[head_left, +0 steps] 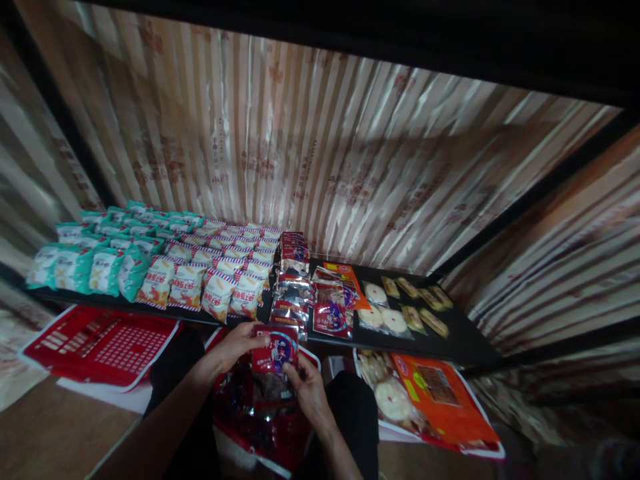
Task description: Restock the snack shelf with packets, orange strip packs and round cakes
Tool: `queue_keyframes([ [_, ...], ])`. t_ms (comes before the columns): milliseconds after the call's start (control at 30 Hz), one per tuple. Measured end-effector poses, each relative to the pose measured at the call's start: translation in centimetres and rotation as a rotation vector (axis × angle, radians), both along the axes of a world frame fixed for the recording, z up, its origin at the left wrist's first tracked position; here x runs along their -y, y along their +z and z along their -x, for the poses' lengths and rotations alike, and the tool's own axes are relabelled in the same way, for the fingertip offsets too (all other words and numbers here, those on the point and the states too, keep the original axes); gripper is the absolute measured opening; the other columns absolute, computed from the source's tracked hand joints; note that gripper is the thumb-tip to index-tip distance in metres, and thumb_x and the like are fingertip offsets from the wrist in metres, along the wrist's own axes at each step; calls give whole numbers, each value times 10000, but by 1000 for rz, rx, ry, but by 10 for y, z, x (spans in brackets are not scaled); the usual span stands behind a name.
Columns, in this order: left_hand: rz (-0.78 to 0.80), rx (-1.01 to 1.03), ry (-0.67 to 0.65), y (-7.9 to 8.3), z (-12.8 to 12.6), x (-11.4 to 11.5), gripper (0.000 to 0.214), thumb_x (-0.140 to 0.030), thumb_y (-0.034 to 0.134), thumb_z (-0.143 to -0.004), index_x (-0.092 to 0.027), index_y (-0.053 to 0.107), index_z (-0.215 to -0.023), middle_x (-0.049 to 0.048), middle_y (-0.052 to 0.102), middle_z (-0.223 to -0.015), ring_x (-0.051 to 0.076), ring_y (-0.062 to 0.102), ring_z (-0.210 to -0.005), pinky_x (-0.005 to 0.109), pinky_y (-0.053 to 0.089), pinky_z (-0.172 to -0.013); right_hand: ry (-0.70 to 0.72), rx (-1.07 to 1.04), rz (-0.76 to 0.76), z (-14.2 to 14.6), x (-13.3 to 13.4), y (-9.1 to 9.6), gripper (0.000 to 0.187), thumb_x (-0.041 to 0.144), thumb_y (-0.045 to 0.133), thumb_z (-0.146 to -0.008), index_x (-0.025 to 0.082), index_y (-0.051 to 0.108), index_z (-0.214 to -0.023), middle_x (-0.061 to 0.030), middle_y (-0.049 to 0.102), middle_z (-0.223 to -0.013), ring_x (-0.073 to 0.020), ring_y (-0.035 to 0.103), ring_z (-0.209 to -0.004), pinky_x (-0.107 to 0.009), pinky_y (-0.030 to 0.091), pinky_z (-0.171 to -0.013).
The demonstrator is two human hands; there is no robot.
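My left hand (239,345) and my right hand (307,387) both hold one red snack packet (274,352) with a clear lower part, just in front of the black shelf (463,337). Under my hands a red basket (260,427) holds more dark red packets. On the shelf straight ahead lie rows of similar red and silver packets (293,280). Left of them lie orange-and-white snack bags (210,283) and green-and-white bags (95,263).
Round rice crackers (383,310) and brown bars (425,307) lie on the right part of the shelf. An overturned red basket (103,343) sits on the floor at left. Another red basket (430,407) at right holds crackers and orange packs. Striped curtain (320,160) backs the shelf.
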State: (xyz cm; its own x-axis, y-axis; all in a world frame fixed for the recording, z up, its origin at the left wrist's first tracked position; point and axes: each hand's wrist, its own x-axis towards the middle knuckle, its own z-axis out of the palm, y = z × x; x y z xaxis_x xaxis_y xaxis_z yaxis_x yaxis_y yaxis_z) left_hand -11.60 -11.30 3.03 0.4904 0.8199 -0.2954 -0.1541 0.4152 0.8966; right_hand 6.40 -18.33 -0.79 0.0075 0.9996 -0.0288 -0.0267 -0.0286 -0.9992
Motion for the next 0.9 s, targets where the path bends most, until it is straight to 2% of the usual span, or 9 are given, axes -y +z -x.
queue_keyframes([
  [133,-13,72,-49,0,-8,8,467,-371,737,-611,-108,630,-982,78,689,-864,210,628,-801,343,450,-800,-41,-49,9,-1,-1,1,274,407,636,-728,197,673,-900,-12,675,-803,-190,603,-779,-298,471,-735],
  [233,-51,102,-61,-6,-14,12,455,-355,733,-626,-111,637,-998,80,692,-885,217,627,-829,345,441,-821,-95,-81,25,-4,0,1,296,417,655,-705,200,679,-904,-15,683,-808,-191,609,-771,-303,479,-727],
  [400,-44,49,-76,-20,-24,14,454,-363,738,-618,-115,641,-986,67,695,-856,212,625,-825,330,444,-800,-180,-106,45,-14,1,-5,324,423,679,-674,195,679,-904,-38,690,-835,-201,615,-775,-314,493,-715],
  [533,-52,30,-84,-23,-34,16,481,-425,726,-617,-115,644,-975,74,690,-864,212,624,-805,325,448,-779,-204,-84,52,-23,-3,-12,342,411,662,-698,194,668,-962,-37,687,-836,-192,616,-764,-313,496,-725],
  [800,-114,-62,27,-14,-48,20,426,-467,660,-679,-122,654,-928,68,686,-851,212,617,-791,306,457,-748,-264,-72,61,-23,-8,-1,340,440,675,-671,185,673,-896,-35,693,-848,-195,618,-770,-291,501,-694],
  [900,-153,-56,70,-17,-54,18,422,-488,636,-699,-128,651,-920,60,681,-829,201,613,-780,285,461,-723,-263,-105,62,-23,-10,3,357,446,673,-675,183,649,-916,-37,689,-826,-192,622,-744,-290,505,-667],
])
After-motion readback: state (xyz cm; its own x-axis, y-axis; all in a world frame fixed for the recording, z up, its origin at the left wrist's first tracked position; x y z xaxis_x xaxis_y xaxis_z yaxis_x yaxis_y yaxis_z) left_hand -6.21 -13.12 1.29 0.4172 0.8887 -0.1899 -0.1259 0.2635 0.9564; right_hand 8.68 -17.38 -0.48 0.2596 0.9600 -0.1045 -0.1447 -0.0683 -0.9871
